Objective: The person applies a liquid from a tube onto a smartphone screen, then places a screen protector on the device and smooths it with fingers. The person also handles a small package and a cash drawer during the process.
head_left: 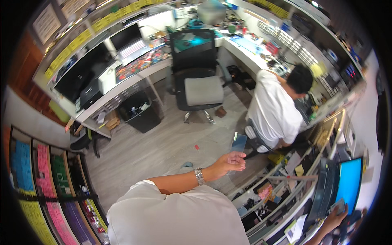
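Observation:
My left hand, with a metal-band watch at the wrist, reaches out to the right over the floor. Its fingers hold a clear, thin rectangular sheet that looks like a glass screen protector, with a green and white tab at its upper end. The sheet stands up past the fingertips, and part of it shows through below the hand. My right hand is out of view. In front of me are the wood-look floor and a black office chair with a grey seat cushion.
A person in a white shirt sits at the right-hand bench. An open laptop stands on the counter at right, beside another person's hand holding a small flat item. A black bin stands under the left desk; shelves line the left.

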`<action>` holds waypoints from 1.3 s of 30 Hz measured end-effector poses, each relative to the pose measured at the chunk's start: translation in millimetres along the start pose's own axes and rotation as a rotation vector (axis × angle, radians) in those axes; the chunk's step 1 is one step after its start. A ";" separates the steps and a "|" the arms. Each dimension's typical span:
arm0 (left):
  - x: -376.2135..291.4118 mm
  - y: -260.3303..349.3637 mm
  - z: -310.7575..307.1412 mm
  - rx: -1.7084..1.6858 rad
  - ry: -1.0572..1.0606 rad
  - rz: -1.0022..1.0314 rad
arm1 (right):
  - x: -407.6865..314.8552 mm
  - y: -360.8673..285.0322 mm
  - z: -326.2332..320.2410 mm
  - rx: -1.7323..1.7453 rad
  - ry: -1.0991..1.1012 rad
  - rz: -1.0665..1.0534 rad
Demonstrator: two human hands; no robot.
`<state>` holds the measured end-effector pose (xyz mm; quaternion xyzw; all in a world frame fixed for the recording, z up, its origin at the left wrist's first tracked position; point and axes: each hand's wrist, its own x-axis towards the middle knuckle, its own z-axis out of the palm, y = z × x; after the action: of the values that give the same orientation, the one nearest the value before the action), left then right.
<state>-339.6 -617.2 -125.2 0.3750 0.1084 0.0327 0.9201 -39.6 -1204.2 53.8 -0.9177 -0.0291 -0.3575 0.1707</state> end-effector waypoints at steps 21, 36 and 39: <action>-414.2 244.6 -378.4 0.144 1.149 0.654 | -584.5 -948.8 236.9 1.140 -1.852 -0.072; -500.6 272.9 -545.8 -0.160 1.633 0.764 | -959.9 -1373.4 551.1 0.986 -1.933 0.879; -500.5 287.9 -588.5 -0.189 1.639 0.712 | -1014.5 -1422.7 606.6 1.038 -1.774 1.101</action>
<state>-953.0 -79.8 -246.1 0.1679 0.6050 0.5823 0.5164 -650.7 405.6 -621.9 -0.5542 0.1211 0.5870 0.5777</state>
